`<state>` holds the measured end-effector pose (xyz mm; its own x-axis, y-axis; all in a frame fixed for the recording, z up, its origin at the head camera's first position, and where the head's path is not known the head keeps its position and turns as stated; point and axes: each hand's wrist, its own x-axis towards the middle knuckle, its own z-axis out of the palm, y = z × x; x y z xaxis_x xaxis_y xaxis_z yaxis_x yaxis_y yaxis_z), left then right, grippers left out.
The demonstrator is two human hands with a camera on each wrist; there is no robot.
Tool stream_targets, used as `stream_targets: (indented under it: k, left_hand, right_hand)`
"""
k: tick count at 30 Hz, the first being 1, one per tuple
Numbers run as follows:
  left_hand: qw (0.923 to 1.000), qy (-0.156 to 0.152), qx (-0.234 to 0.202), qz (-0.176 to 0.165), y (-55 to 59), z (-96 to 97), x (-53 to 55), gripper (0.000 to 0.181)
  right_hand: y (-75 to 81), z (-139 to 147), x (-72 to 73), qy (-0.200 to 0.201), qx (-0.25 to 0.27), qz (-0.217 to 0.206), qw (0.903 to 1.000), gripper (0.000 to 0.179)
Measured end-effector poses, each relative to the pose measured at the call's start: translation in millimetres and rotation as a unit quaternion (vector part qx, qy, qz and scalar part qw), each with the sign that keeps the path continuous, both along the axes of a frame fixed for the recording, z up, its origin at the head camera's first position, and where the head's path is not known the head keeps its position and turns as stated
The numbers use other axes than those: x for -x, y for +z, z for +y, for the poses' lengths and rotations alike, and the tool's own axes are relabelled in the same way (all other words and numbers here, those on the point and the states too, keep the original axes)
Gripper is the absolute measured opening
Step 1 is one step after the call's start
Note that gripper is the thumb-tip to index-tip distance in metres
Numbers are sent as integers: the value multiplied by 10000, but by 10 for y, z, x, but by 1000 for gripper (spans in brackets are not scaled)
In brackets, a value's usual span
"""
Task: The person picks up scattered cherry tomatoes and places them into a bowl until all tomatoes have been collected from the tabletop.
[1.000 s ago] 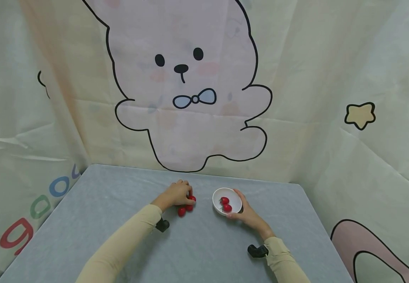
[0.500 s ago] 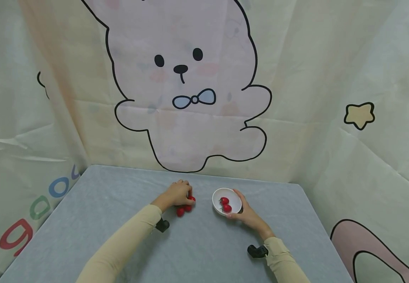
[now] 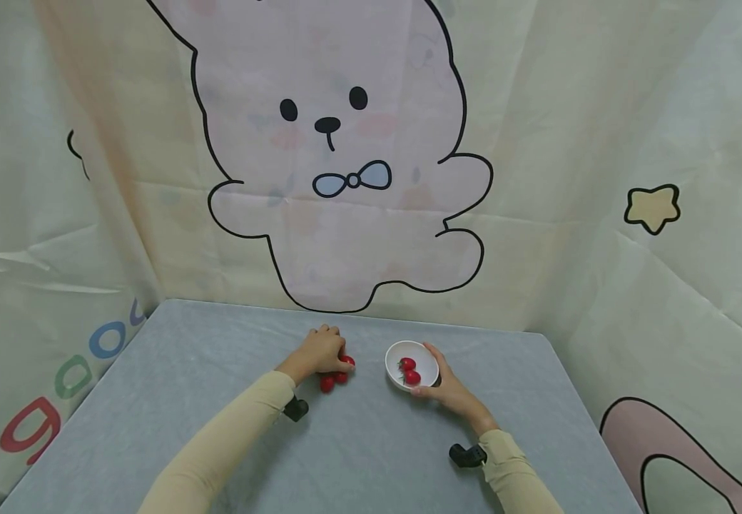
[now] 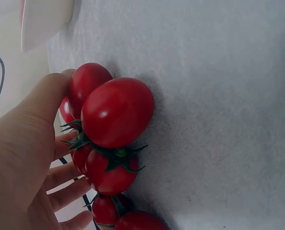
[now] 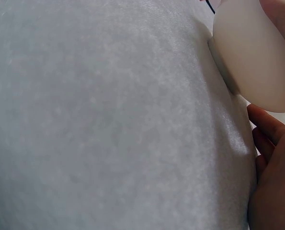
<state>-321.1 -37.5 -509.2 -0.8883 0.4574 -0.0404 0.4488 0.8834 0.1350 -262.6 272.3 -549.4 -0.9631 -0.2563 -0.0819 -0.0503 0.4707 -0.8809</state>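
My left hand (image 3: 319, 351) reaches over a cluster of red cherry tomatoes (image 3: 327, 384) on the table, thumb and fingers curled around one. In the left wrist view, the thumb (image 4: 44, 93) lies against a tomato (image 4: 87, 85) on the far side of the cluster; other fingers sit behind, partly hidden. Closest to that camera is a large cherry tomato (image 4: 118, 112) with green stems near it. My right hand (image 3: 453, 391) grips a white bowl (image 3: 424, 353) by its right side, thumb at the near rim. Two cherry tomatoes (image 3: 412, 378) lie inside the bowl.
A light blue-grey cloth (image 3: 345, 457) covers the table. Behind it hangs a pale curtain (image 3: 538, 271) printed with a cartoon animal. Each wrist wears a black camera mount, the left one (image 3: 296, 408) close above the cloth.
The loose tomatoes beside my left hand have shifted very slightly left. Both hands and the bowl stay almost where they were.
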Motion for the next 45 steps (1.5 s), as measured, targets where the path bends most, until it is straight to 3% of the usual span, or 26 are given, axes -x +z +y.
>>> stream_targets:
  k: [26,37,40,45]
  left_hand:
    - [9999,18,-94,51,169,111,41,40]
    - [9994,-115,-206,243,322,154,69,39]
    - [9993,-155,-224,249,342,162,66,39]
    - [9993,-200,-213,246,357,180,59,40]
  right_hand:
    - [0,-4,-21,-4,-73,116,9999,101]
    - [-28,11,-14,2,-33,195,9998,101]
    - [21,0,-36,25,74,128,9999,103]
    - [241,-55,-134,163,116,13,9998,103]
